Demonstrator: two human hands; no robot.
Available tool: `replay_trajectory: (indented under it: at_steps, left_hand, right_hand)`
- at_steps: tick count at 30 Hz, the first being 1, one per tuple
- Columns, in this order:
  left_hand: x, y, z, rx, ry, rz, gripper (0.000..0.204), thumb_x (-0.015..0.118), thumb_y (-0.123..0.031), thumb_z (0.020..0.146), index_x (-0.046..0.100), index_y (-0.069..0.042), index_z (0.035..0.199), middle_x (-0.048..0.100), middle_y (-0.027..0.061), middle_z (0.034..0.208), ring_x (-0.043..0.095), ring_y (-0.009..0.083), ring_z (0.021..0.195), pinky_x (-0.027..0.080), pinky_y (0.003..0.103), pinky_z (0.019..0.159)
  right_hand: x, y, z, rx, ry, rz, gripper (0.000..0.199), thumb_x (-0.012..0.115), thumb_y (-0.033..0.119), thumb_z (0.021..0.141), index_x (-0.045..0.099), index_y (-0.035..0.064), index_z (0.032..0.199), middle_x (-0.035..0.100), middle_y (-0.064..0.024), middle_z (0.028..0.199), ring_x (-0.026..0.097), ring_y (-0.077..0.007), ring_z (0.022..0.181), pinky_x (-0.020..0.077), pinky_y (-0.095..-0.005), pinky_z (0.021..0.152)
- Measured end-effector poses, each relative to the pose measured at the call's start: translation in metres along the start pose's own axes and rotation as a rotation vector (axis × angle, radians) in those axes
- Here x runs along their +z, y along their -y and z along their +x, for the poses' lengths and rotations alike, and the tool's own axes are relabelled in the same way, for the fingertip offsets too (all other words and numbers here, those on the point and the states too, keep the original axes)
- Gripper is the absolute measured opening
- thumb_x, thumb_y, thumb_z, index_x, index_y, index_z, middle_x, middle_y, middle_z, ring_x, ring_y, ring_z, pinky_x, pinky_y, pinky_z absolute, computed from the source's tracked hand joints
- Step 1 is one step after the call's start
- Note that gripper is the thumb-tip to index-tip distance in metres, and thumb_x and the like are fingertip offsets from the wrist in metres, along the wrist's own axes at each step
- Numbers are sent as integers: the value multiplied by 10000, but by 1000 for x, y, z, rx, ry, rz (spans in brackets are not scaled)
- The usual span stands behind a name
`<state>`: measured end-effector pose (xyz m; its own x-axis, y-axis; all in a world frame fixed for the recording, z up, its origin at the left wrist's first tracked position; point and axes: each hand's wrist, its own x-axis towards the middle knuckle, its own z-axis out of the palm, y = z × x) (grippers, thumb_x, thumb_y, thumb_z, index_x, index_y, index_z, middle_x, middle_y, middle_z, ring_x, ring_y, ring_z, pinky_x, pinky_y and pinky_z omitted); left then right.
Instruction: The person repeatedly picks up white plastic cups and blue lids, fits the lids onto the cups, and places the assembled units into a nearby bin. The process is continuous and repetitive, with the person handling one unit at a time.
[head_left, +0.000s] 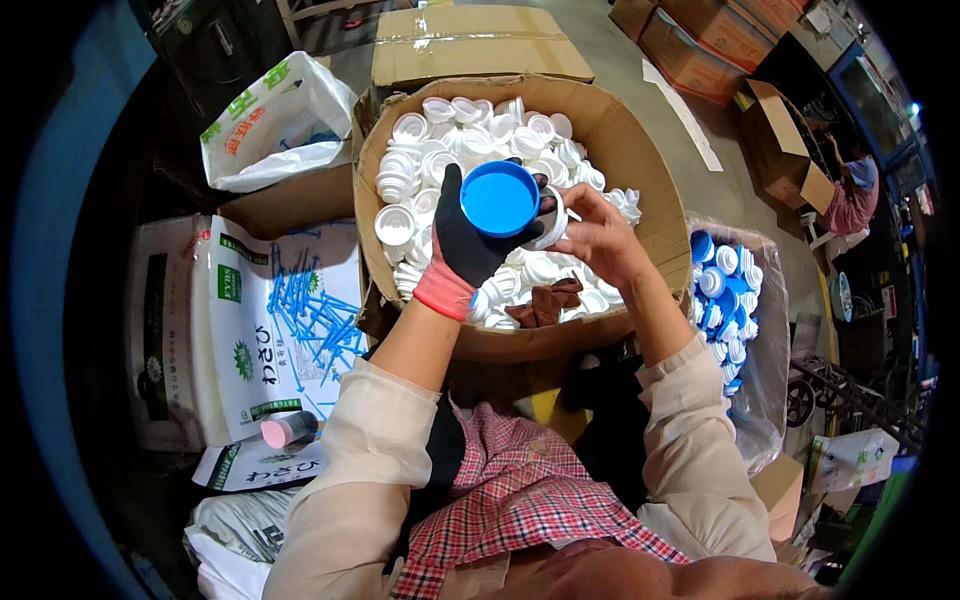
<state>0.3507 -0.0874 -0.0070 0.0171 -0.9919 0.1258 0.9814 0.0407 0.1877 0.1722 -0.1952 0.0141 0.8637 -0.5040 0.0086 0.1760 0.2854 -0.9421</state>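
Note:
My left hand (468, 235), in a black glove with a red cuff, holds a round blue plastic cap (500, 198) with its hollow side up. My bare right hand (598, 232) is just to the right, with thumb and fingers closed on a white plastic cap (551, 222). This white cap is tilted on edge beside the blue one, close to the gloved fingertips; whether the two caps touch I cannot tell. Below both hands, many white ribbed caps (395, 225) fill a large cardboard box (625, 130). A crumpled brown cloth or glove (545, 303) lies on them near the box's front.
Thin blue plastic sticks (310, 310) lie on a printed sheet at left, near a pink-ended cylinder (288, 430). A white bag (275, 130) stands behind them. Blue-and-white capped pieces (728, 285) fill a lined box at right. Another person (858, 190) sits far right beside cartons.

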Motion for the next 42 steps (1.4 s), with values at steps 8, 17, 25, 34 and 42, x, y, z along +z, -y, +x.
replay_trajectory:
  at_steps: [8,17,25,34,42]
  left_hand:
    - [13,21,7,24,37,147,759,331,-658,927,361,-61,1395,475,249,1341,504,448,1199,497,563,893]
    - [18,70,17,10,50,359,658,305,-517,1001,319,-33,1447,419,131,1427,438,270,1298,351,418,1088]
    - [17,78,21,54,63,565,625,299,-491,1014,337,-33,1437,473,119,1365,500,231,1231,417,378,1031]
    - [18,75,14,219,62,1054,541,573,-250,957,385,-3,1400,507,116,1333,538,201,1162,436,321,992]
    - [35,67,8,76,67,833,661,680,-117,805,415,9,1397,501,98,1353,514,173,1174,413,302,994]
  right_hand:
    - [15,16,-52,-343,-354,-653,586,709,66,683,499,104,1229,447,-66,1189,505,-183,996,516,-291,805]
    - [20,29,-65,-642,-309,-1100,622,768,123,695,529,44,1264,524,-160,1160,554,-297,1001,487,-361,826]
    - [8,22,-66,-637,-338,-1155,591,777,114,688,552,45,1231,526,-151,1115,544,-314,1011,479,-384,851]
    - [14,22,-65,-652,-337,-1211,595,783,106,675,556,43,1221,523,-149,1121,533,-321,1029,468,-389,874]
    - [-9,29,-62,-257,-220,-406,682,790,217,778,469,-11,1334,546,-140,1256,562,-214,1100,466,-341,929]
